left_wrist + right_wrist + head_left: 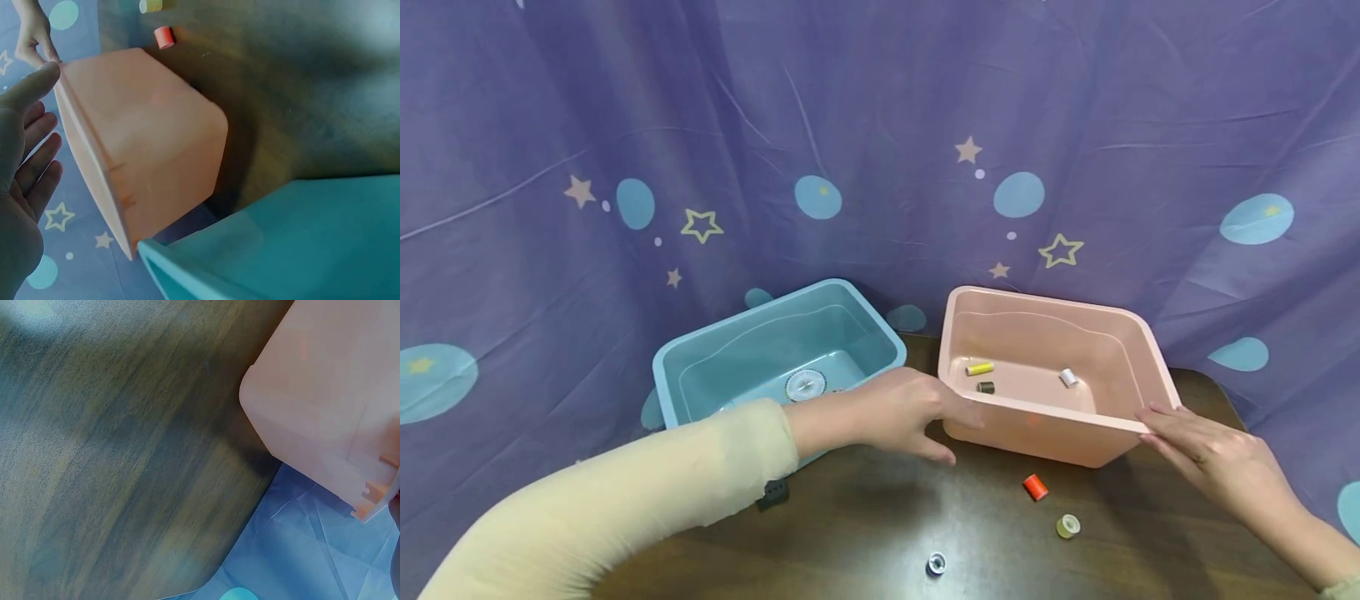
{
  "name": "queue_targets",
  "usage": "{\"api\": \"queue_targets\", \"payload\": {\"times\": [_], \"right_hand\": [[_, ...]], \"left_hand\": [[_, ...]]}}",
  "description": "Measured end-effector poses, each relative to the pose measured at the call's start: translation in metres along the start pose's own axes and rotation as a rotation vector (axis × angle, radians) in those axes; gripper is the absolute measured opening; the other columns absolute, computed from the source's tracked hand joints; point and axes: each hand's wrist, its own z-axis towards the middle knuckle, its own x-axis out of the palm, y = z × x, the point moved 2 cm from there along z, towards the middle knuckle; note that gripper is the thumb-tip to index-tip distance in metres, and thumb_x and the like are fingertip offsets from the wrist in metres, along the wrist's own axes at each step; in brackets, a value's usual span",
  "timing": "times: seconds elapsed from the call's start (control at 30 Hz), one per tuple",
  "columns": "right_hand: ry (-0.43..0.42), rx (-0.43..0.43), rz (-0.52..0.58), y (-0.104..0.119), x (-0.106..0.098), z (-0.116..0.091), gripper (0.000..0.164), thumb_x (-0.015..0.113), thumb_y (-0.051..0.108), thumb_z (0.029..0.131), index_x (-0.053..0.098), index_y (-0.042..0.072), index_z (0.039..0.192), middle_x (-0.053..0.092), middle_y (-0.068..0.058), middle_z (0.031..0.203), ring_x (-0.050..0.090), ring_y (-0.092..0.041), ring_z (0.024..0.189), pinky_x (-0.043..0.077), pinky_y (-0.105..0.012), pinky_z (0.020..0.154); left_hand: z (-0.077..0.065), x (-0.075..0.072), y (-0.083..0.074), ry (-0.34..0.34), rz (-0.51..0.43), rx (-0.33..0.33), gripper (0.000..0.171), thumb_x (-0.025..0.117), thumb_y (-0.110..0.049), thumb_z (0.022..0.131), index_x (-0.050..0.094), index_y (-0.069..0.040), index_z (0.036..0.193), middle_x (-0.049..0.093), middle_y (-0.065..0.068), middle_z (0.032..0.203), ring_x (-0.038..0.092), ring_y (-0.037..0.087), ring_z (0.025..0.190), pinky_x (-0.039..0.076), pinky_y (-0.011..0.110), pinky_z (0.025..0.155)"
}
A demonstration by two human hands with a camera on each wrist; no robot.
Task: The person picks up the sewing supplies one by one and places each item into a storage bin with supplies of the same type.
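Observation:
My left hand [906, 412] is held out by the near left corner of a pink plastic bin [1052, 435], its fingers loosely extended with nothing in them. At the near right corner, my right hand [1221, 458] pinches the rim, fingers over the top and thumb against the outside. Inside the bin lie a yellow thread spool [979, 368], a dark green spool [986, 387] and a white spool [1069, 378]. On the table in front are an orange-red spool [1035, 487], a pale yellow spool [1067, 526] and a small dark-and-silver spool [936, 564].
A teal bin [760, 321] stands to the left, partly behind my left forearm. It contains a round white pin wheel [806, 385]. A small black object [772, 494] shows below the sleeve. Behind the wooden table [850, 533] hangs a purple curtain [880, 100].

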Motion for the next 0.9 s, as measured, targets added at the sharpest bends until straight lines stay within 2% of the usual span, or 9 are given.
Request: {"api": "queue_targets", "payload": {"times": [0.07, 0.13, 0.23, 0.3, 0.37, 0.47, 0.53, 0.6, 0.9], "right_hand": [[-0.008, -0.002, 0.024, -0.002, 0.001, -0.001, 0.064, 0.043, 0.064, 0.11, 0.083, 0.015, 0.116, 0.079, -0.002, 0.119, 0.032, 0.023, 0.14, 0.039, -0.007, 0.107], [-0.017, -0.001, 0.048, -0.003, 0.001, -0.002, 0.062, 0.045, 0.063, 0.109, 0.083, 0.016, 0.118, 0.074, 0.005, 0.127, 0.034, 0.022, 0.14, 0.021, -0.002, 0.113], [-0.035, 0.0, 0.05, -0.005, 0.002, -0.003, 0.06, 0.046, 0.064, 0.109, 0.083, 0.018, 0.119, 0.069, 0.013, 0.133, 0.035, 0.022, 0.139, 0.02, -0.001, 0.113], [-0.038, 0.005, 0.047, -0.005, 0.003, -0.004, 0.061, 0.046, 0.065, 0.108, 0.083, 0.018, 0.118, 0.069, 0.012, 0.132, 0.036, 0.022, 0.138, 0.021, -0.001, 0.112], [-0.037, 0.007, 0.028, -0.004, 0.003, -0.004, 0.062, 0.044, 0.066, 0.108, 0.083, 0.018, 0.116, 0.073, 0.01, 0.128, 0.036, 0.023, 0.138, 0.037, -0.005, 0.105], [-0.033, 0.009, 0.024, -0.003, 0.003, -0.003, 0.063, 0.044, 0.066, 0.108, 0.083, 0.018, 0.115, 0.077, 0.006, 0.123, 0.036, 0.023, 0.137, 0.039, -0.005, 0.103], [-0.029, 0.004, 0.027, -0.002, 0.002, -0.002, 0.063, 0.044, 0.065, 0.109, 0.083, 0.017, 0.115, 0.078, 0.003, 0.121, 0.035, 0.023, 0.138, 0.038, -0.005, 0.104], [-0.023, 0.003, 0.044, -0.001, 0.001, -0.002, 0.063, 0.045, 0.064, 0.109, 0.083, 0.015, 0.116, 0.078, 0.001, 0.12, 0.035, 0.023, 0.138, 0.022, -0.001, 0.111], [0.0, 0.004, 0.053, 0.001, -0.001, 0.0, 0.064, 0.044, 0.063, 0.11, 0.082, 0.012, 0.116, 0.079, -0.003, 0.119, 0.033, 0.023, 0.139, 0.021, -0.001, 0.112]], "left_hand": [[-0.004, 0.004, -0.003, 0.004, 0.012, 0.01, 0.052, 0.088, -0.041, 0.09, 0.075, -0.025, 0.137, 0.072, -0.012, 0.138, 0.066, 0.003, 0.127, 0.054, 0.024, 0.099], [-0.008, 0.009, -0.006, 0.011, 0.027, 0.024, 0.053, 0.086, -0.043, 0.091, 0.074, -0.024, 0.139, 0.071, -0.01, 0.14, 0.063, 0.003, 0.131, 0.052, 0.023, 0.104], [-0.013, 0.018, -0.009, 0.022, 0.051, 0.028, 0.055, 0.085, -0.045, 0.092, 0.072, -0.024, 0.141, 0.07, -0.009, 0.142, 0.061, 0.004, 0.135, 0.05, 0.023, 0.107], [-0.016, 0.025, -0.011, 0.023, 0.053, 0.019, 0.057, 0.085, -0.046, 0.091, 0.072, -0.023, 0.141, 0.07, -0.009, 0.142, 0.061, 0.004, 0.134, 0.05, 0.023, 0.107], [-0.02, 0.032, -0.012, 0.024, 0.051, 0.004, 0.058, 0.085, -0.047, 0.091, 0.071, -0.025, 0.142, 0.069, -0.01, 0.143, 0.061, 0.003, 0.134, 0.049, 0.022, 0.108], [-0.025, 0.041, -0.014, 0.021, 0.028, -0.012, 0.058, 0.086, -0.047, 0.09, 0.071, -0.025, 0.143, 0.068, -0.01, 0.143, 0.062, 0.003, 0.134, 0.049, 0.022, 0.108], [-0.029, 0.047, -0.016, 0.023, 0.014, -0.029, 0.059, 0.086, -0.046, 0.09, 0.071, -0.026, 0.143, 0.068, -0.011, 0.144, 0.061, 0.002, 0.134, 0.049, 0.022, 0.108], [-0.032, 0.052, -0.017, 0.021, 0.002, -0.035, 0.059, 0.087, -0.045, 0.09, 0.07, -0.025, 0.143, 0.068, -0.011, 0.144, 0.061, 0.003, 0.134, 0.049, 0.022, 0.109], [-0.046, 0.074, -0.021, 0.0, -0.011, -0.066, 0.061, 0.086, -0.047, 0.089, 0.07, -0.025, 0.144, 0.067, -0.011, 0.145, 0.058, 0.001, 0.137, 0.049, 0.021, 0.108]]}}
